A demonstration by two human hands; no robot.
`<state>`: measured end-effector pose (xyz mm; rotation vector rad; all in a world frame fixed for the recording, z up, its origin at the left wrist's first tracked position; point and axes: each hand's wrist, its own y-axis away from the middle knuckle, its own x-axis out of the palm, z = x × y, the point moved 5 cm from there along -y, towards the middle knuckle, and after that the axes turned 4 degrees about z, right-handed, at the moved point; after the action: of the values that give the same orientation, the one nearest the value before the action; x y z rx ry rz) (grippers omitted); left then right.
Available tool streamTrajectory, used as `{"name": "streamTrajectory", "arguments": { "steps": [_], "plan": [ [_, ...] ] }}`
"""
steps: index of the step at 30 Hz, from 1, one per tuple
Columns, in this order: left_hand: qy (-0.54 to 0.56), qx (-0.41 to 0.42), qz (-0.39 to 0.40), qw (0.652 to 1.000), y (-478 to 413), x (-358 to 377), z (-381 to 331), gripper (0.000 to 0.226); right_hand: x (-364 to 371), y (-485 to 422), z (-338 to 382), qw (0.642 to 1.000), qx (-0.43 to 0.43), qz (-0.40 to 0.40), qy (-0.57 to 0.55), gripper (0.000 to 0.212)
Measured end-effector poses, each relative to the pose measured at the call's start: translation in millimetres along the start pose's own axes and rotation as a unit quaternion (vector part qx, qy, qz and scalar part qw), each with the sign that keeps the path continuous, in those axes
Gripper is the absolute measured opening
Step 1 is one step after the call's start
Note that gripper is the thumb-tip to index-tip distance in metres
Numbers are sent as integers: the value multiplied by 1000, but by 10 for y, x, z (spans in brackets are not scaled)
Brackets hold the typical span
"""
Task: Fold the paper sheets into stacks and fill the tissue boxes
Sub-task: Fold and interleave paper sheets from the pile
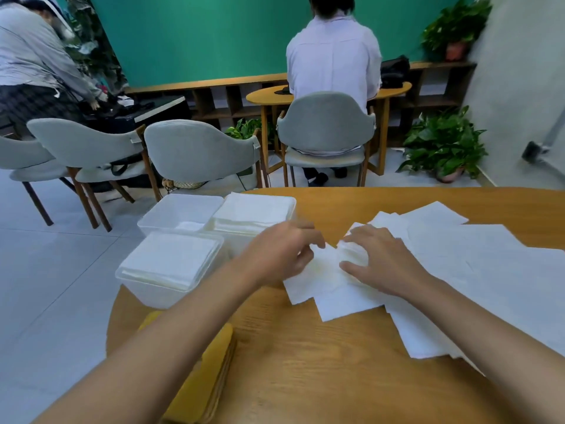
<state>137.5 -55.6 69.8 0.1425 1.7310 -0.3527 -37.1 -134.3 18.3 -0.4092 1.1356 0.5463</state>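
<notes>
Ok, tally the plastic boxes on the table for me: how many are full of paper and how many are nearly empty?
Boxes full of paper: 2
Box nearly empty: 1
Total: 3

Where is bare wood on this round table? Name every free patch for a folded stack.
Free: near wood between yellow flat stack and loose white paper sheets; far strip right of translucent plastic boxes. Crowded: left edge, right side, centre.
</notes>
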Motion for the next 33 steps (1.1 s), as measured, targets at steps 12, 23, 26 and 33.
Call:
{"name": "streamTrajectory", "arguments": {
  "steps": [12, 23, 26, 33],
  "plan": [
    [86, -55, 77, 992, -355, 854, -557, 56, -24, 762, -777, 1000, -7, 4, -22, 57],
    [191, 15, 38, 981, -598, 930, -549, 40, 12, 905, -947, 987, -43, -84, -133, 29],
    [202, 8, -19, 979, -613, 948, -523, 20, -19, 931, -933, 981, -50, -96, -163, 39],
    [160, 39, -123, 979, -564, 965, -545, 11, -138, 931, -996, 979, -13, -137, -154, 53]
  ]
}}
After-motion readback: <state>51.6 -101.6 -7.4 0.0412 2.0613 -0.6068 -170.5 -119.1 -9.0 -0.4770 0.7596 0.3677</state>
